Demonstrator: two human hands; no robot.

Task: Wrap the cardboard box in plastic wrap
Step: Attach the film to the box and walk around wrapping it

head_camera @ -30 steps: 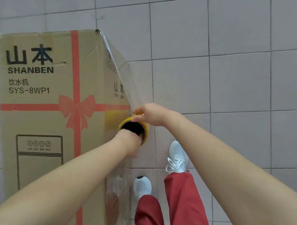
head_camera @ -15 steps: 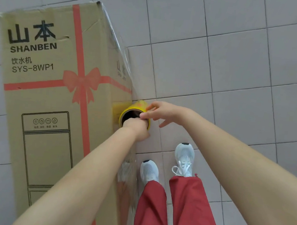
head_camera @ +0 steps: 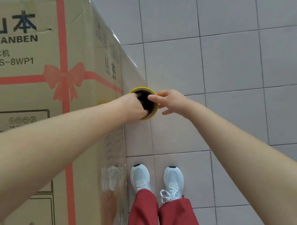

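Grey square tiles cover the floor you stand on. You have one cardboard box, and it is tall and brown. It stands on the floor at your left and fills that side of the view. It has black letters, one red printed bow and red printed ribbon lines on it. You have one roll of plastic wrap with a yellow rim and a brown tube in the middle. The roll is just beside the right edge of the box, about halfway down it. A clear sheet of plastic wrap lies over the right side of the box and runs to the roll. It looks wrinkled lower down. Both of your hands are on the roll. Your left hand reaches across the front of the box, and its fingers are tucked down inside the tube, grasping the roll from within. Your left arm hides part of the box front. Your right hand pinches the rim of the roll with its thumb and first finger, and the other fingers are spread out loose. Inside the tube you can see only your left fingers and dark. Down by the box are your two white shoes, one left shoe and one right shoe, and two red trouser legs above them.
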